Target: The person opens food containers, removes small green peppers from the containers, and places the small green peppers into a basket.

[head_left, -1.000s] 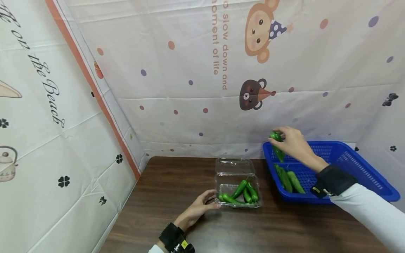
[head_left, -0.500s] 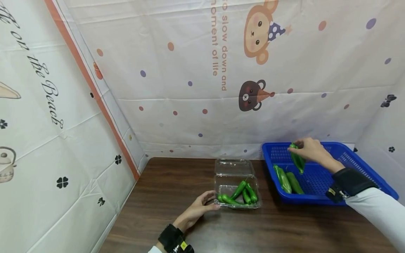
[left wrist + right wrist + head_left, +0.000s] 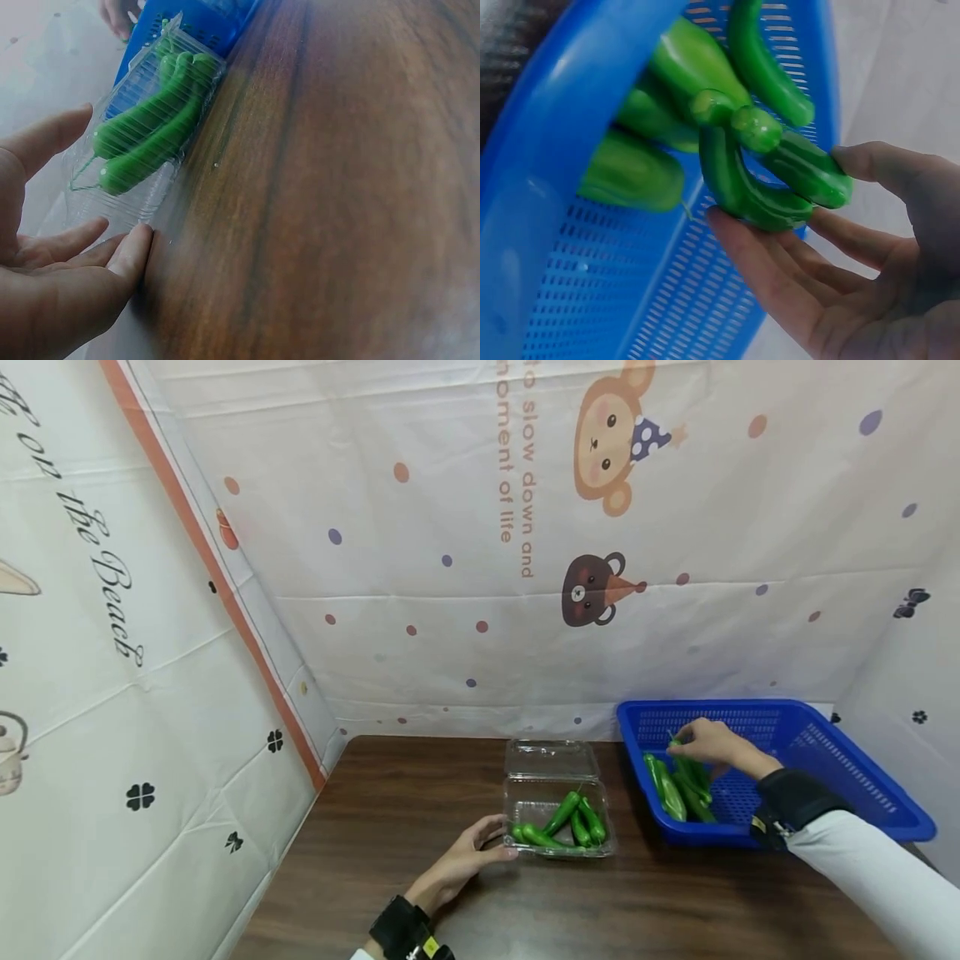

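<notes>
My right hand (image 3: 708,743) is down in the blue basket (image 3: 870,777). It pinches two green peppers (image 3: 754,184) between thumb and fingers, close over the other peppers there. My left hand (image 3: 465,858) lies on the table at the left side of a clear plastic clamshell box (image 3: 528,793). In the left wrist view its thumb and fingertips meet the box's near end, while the index finger (image 3: 64,135) stands apart from the others. Several green peppers (image 3: 562,814) lie inside the box, whose lid (image 3: 551,760) is folded back.
More green peppers (image 3: 666,793) lie at the basket's left end. The basket stands at the back right of the brown wooden table (image 3: 420,777). Printed cloth (image 3: 450,643) hangs behind the table and along its left side.
My right hand first moved right over the basket with the peppers, then came down and left among those inside. The left hand and the box have stayed in place.
</notes>
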Motion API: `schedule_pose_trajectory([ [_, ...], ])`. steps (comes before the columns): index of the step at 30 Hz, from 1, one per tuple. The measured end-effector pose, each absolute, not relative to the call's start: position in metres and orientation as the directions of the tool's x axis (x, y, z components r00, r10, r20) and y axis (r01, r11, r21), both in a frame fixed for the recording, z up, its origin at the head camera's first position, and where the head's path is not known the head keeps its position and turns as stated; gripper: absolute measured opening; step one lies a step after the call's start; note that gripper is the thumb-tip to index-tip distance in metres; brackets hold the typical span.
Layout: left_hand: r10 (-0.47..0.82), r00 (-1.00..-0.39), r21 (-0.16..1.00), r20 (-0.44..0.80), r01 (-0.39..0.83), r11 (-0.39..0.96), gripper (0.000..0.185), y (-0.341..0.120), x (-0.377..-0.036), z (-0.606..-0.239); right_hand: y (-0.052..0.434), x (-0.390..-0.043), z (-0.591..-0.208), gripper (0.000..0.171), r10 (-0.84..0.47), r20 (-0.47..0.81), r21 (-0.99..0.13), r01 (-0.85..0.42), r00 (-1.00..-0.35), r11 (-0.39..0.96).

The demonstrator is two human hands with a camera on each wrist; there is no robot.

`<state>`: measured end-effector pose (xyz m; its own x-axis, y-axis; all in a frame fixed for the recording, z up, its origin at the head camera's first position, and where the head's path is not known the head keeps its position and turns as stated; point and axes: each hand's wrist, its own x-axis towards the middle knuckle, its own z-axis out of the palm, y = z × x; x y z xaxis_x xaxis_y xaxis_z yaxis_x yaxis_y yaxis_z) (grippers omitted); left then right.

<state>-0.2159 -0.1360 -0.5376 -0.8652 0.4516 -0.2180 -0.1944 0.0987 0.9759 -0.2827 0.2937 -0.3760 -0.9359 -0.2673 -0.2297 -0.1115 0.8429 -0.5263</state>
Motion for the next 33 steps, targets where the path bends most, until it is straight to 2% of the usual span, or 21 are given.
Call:
schedule_pose_trajectory([
  [9,0.444,-0.862,0.969,-0.245,-0.224,0.099,0.077,-0.140,-0.212,-0.537,0.289,-0.284,-0.393,0.055,-0.271,-0.275,-0.535,-0.088,-0.923,0.840],
  [16,0.447,-0.862,0.971,-0.237,-0.217,0.097,0.078,-0.138,-0.215,-0.536,0.290,-0.282,-0.390,0.055,-0.284,-0.328,-0.539,-0.068,-0.901,0.839],
  [20,0.445,-0.866,0.973,-0.230,-0.211,0.093,0.077,-0.138,-0.215,-0.536,0.290,-0.283,-0.385,0.050,-0.285,-0.335,-0.528,-0.071,-0.898,0.847],
  [25,0.442,-0.868,0.974,-0.227,-0.211,0.084,0.077,-0.138,-0.216,-0.536,0.285,-0.284,-0.374,0.045,-0.282,-0.270,-0.480,-0.126,-0.920,0.868],
  [33,0.448,-0.863,0.973,-0.232,-0.216,0.086,0.079,-0.138,-0.217,-0.537,0.255,-0.282,-0.368,0.038,-0.368,-0.054,-0.411,-0.315,-0.928,0.855],
])
